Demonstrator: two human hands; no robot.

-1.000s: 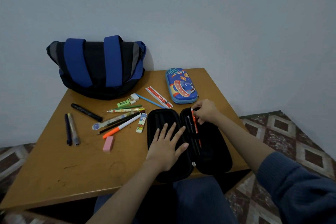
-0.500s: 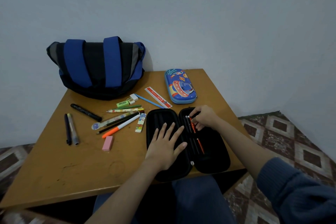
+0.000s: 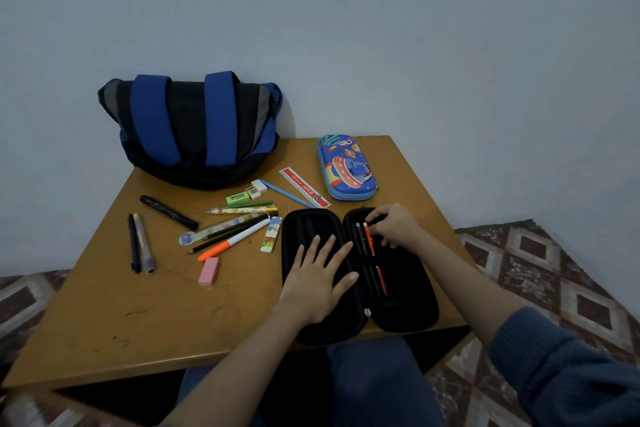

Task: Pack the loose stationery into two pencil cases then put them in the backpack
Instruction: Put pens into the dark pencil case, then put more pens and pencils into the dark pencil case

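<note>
At the near right of the wooden table [image 3: 114,315] lies the black pencil case [image 3: 408,302], opened flat like a book, its lower edge overhanging the table lip; left hand [image 3: 320,282] rests palm-down on the left half, fingers spread, pinning it; right hand [image 3: 394,225] at the top of the right half, fingertips pinched on the upper end of an orange pen [image 3: 375,262] that lies in the elastic loops beside darker pens, their number too dim to count.

Handling, as judged: pens and pencils light, stiff, smooth, apt to roll; best taken mid-barrel or by one end and slid lengthwise under the loops; erasers small, soft, grippy, taken by a plain pinch; black case semi-rigid with a soft skin, will spring shut unless held down; blue printed case [image 3: 348,168] looks hard-shelled, light, best gripped across its width; backpack [image 3: 194,132] soft, slumped against the wall, opening not seen.

Count: pencil cases two, one open, one zipped at the far right edge; backpack one; loose on the table: rulers two, the red ruler [image 3: 304,188] and a patterned one; pink eraser [image 3: 209,271] one, further small erasers about four near the middle; black marker [image 3: 168,212] one; two pens side by side at the left; orange-and-white pen [image 3: 233,243] one; roughly five more pencils in the central heap, overlapping, so the tally is uncertain.
</note>
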